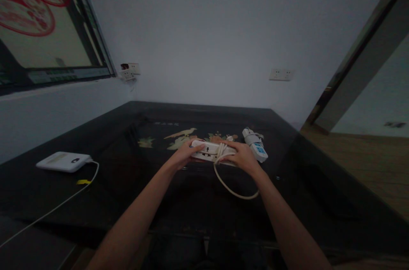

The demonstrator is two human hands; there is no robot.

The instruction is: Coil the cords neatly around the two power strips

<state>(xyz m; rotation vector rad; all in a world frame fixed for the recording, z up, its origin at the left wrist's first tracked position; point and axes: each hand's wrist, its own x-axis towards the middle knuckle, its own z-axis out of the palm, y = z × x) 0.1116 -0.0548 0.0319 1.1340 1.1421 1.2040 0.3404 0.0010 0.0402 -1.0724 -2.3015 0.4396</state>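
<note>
A white power strip [207, 151] lies crosswise in front of me, held at both ends. My left hand [185, 153] is closed round its left end, thumb on top. At the right end my right hand [242, 156] grips the strip where its cord [221, 149] is wrapped round it. A loose loop of that cord hangs toward me, over to my right forearm. Just beyond my right hand, a second power strip [254, 144] with blue sockets rests on the table, its grey cord wound about it.
The glossy black table [191, 202] bears a painted bird and flowers. At left lies a white box-shaped device [64, 162] with a white cable [67, 200] running off the near edge. Wall sockets [281, 74] sit above the table's back edge; a window [57, 48] is at left.
</note>
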